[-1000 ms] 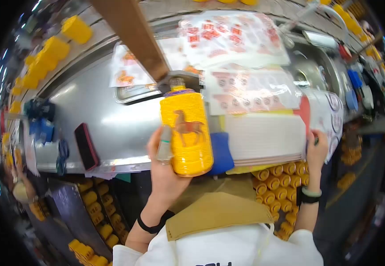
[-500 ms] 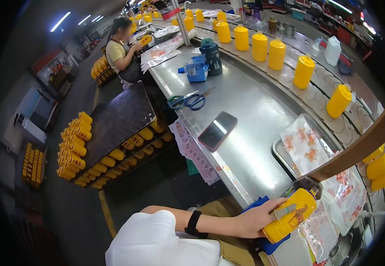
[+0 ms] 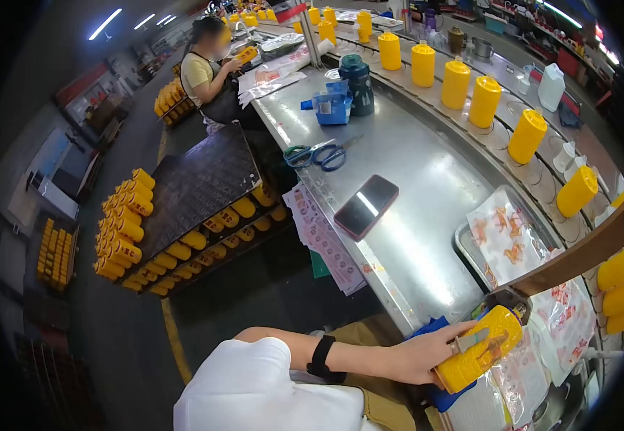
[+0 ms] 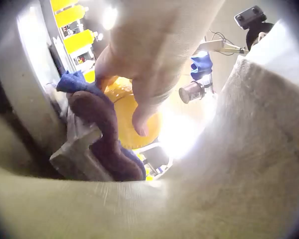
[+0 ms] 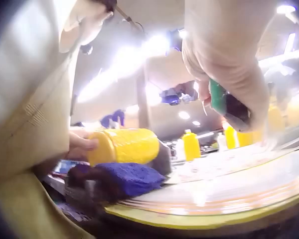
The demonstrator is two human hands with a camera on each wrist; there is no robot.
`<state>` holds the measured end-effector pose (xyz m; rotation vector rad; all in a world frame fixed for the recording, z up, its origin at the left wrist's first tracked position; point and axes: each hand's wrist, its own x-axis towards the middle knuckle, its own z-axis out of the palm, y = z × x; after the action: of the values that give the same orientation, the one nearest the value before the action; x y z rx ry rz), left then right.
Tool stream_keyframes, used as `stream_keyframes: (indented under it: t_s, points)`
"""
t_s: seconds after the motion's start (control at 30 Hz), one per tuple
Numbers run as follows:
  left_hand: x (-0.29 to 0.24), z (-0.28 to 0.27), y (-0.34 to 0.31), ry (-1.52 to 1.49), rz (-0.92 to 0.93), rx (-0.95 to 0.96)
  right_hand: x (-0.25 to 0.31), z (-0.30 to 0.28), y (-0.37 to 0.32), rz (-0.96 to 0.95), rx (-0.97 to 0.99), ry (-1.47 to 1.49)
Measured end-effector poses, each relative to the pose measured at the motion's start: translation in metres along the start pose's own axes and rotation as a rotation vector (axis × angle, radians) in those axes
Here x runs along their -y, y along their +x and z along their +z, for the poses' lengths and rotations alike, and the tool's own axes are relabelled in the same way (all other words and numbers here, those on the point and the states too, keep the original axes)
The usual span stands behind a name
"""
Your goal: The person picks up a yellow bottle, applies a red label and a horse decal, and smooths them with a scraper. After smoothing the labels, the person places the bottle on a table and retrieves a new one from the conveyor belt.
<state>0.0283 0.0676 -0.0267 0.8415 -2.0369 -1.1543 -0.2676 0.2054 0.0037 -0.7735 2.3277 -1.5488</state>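
My left hand grips a yellow bottle with a brown horse picture on its side. A greyish strip lies along the fingers against the bottle. Under that hand is a blue cloth; in the right wrist view the bottle lies tilted just above it. My right hand shows only in the right wrist view, above a stack of sheets. Its fingers curl round a green-and-black object, whose kind I cannot tell.
A brown bar slants down beside the bottle. The metal table bears a phone, scissors, a blue box and a tray with horse decals. Yellow bottles line the back; a loaded rack stands left. Another person sits beyond.
The head view has swung to the left, taking my right hand out of it. My left hand still holds the yellow bottle. Over the last half second the view shifts only slightly.
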Motion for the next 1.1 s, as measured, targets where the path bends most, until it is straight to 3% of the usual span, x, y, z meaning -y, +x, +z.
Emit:
stream_keyframes:
  t_s: [0.03,0.1,0.17,0.2,0.23,0.3,0.43,0.53,0.67,0.77,0.87,0.93,1.07,1.1]
  points:
    - [-0.008,-0.008,0.000,0.125,0.065,-0.054,-0.006,0.009,0.004,0.001,-0.003,-0.004]
    - [-0.023,-0.008,0.002,0.248,0.130,-0.107,-0.017,0.024,0.020,0.100,0.452,0.365]
    - [-0.038,0.004,0.006,-0.077,0.329,-0.217,0.054,0.051,-0.030,0.002,0.464,0.278]
    - [-0.047,0.013,0.008,-0.304,0.237,-0.184,0.063,0.061,-0.034,-0.025,0.579,0.406]
    - [-0.045,0.017,0.012,-0.301,0.236,-0.186,0.076,0.067,-0.040,-0.026,0.581,0.408]
    - [-0.042,0.024,0.020,-0.113,0.526,-0.273,0.099,0.077,-0.051,0.085,0.664,0.511]
    - [-0.049,0.025,0.019,-0.319,0.344,-0.317,0.104,0.091,-0.056,0.086,0.618,0.545]
    - [-0.043,0.026,0.024,-0.124,0.465,-0.490,0.098,0.090,-0.057,0.018,0.614,0.447]
    - [-0.042,0.024,0.024,-0.137,0.436,-0.511,0.091,0.096,-0.056,-0.126,0.586,0.302]
    - [-0.042,0.026,0.023,-0.284,0.281,-0.458,0.088,0.098,-0.056,-0.049,0.555,0.354]
    - [-0.042,0.024,0.021,-0.305,0.227,-0.463,0.099,0.100,-0.056,-0.204,0.508,0.265]
    - [-0.031,0.033,0.021,-0.380,0.074,-0.389,0.114,0.106,-0.059,-0.297,0.472,0.228]
    - [-0.035,0.028,0.016,-0.352,0.013,-0.324,0.097,0.102,-0.044,-0.417,0.645,0.166]
    - [-0.046,0.023,0.018,-0.377,0.082,-0.418,0.091,0.102,-0.043,-0.391,0.677,0.191]
